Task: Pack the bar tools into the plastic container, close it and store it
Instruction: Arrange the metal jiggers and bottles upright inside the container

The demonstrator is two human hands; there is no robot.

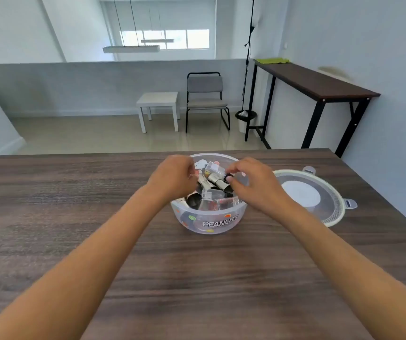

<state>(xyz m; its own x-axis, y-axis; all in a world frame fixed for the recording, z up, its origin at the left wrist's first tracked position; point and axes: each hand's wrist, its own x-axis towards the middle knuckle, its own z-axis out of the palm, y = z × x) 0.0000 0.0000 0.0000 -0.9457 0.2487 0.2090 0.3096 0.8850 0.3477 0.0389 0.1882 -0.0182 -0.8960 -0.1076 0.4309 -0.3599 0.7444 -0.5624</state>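
A round clear plastic container [209, 223] printed "PEANUTS" stands on the wooden table, holding several metal jiggers [217, 182] and small clear glasses [211, 193]. Both of my hands hover over its far half. The fingers of my left hand [172, 176] are curled at the left rim, touching a jigger; whether they grip it is hidden. At the right side, my right hand [248, 185] pinches with its fingertips at a jigger's end. The container's round lid [319, 197] lies flat on the table just right of it, apart from the container.
The dark wooden table [74, 217] fills the near view, its right edge near the lid. Beyond it stand a white side table [159, 104], a grey chair [206, 99], a white bin [244, 121] and a tall narrow desk [319, 82] along the right wall.
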